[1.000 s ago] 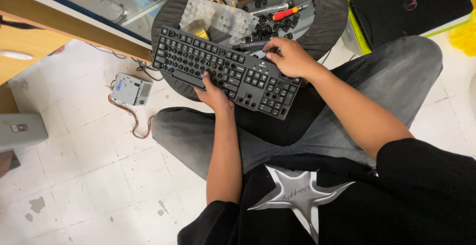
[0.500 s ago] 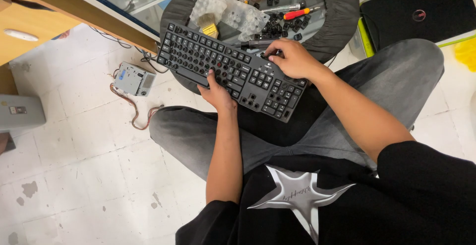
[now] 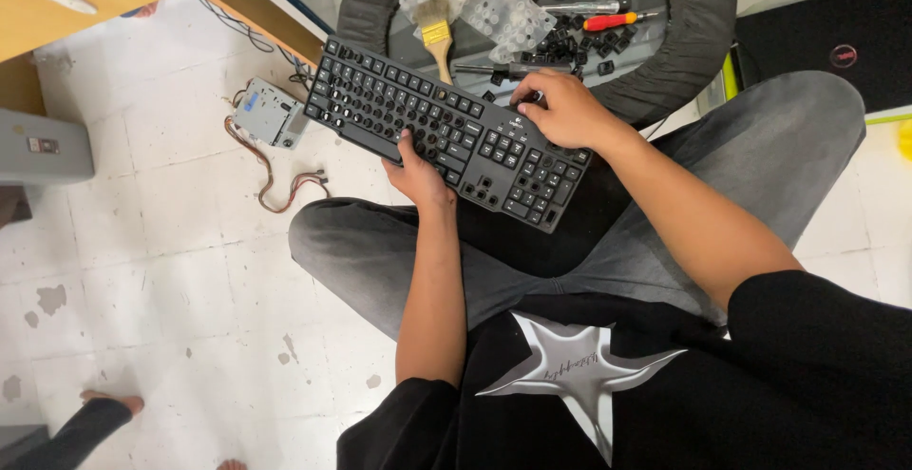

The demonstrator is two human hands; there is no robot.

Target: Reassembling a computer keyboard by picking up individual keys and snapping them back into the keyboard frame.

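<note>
**Keyboard braced across the lap, both hands on its edges**

The black keyboard is lying slantwise across the seated person's grey-trousered knees, its far end leaning onto the rim of a round black tray at about one o'clock from the lap. That slant looks deliberate: I judge the lap and the tray rim are sharing the weight, so neither hand is having to carry the board.

The left hand is gripping the near long edge, at six o'clock from the board's middle. The thumb is pressing down on the keys while the other digits are curling out of sight beneath, so the hand is clamped around that edge, acting as a steadying pinch.

The right hand is resting on the far edge, toward two o'clock of the board. Its fingers are bent and drawn close together over the top rows of keys; whether they are pinching a single keycap or only pressing is something I cannot tell, since the fingertips are hidden under the knuckles.

Loose black keycaps are lying scattered in the tray just beyond that hand, near a yellow-handled brush, a red-handled screwdriver and a clear plastic blister sheet. At nine o'clock from the keyboard, a small grey device with trailing wires is sitting on the tiled floor.
</note>
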